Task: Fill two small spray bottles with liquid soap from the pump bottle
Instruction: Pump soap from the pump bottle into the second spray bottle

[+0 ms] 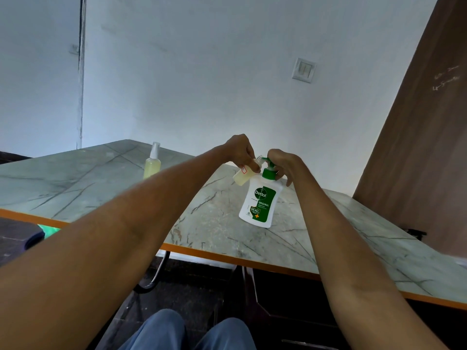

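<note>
Blue denim covers the person's knees [187, 332] at the bottom edge, nearest the camera, below the orange-edged front rim of the marble-patterned table [227, 238]. Two bare forearms reach forward over that rim toward the Dettol pump bottle [260, 200], which stands on the tabletop a little way in from the front edge, its white body and green label facing the camera.

The right hand [283, 165] sits on top of the Dettol pump bottle: its fingers curl over the green pump head [267, 170], with one or two lower fingers hanging loosely down past the bottle's right shoulder. How hard it bears on the pump cannot be told.

Just left of the pump bottle, touching its upper left shoulder, the left hand [240, 152] pinches a small open spray bottle [243, 176] between thumb and curled fingers. This bottle is tilted, its threaded neck raised toward the pump's spout, and it holds pale yellow liquid in its lower part.

Further back and well to the left of the pump bottle, a second spray bottle [152, 161] stands upright on the table with its white sprayer top on, filled with the same yellowish liquid.

Behind the pump bottle rises a white wall with a switch plate [303, 70] up to the right, and a brown wooden panel [417, 137] at far right.
</note>
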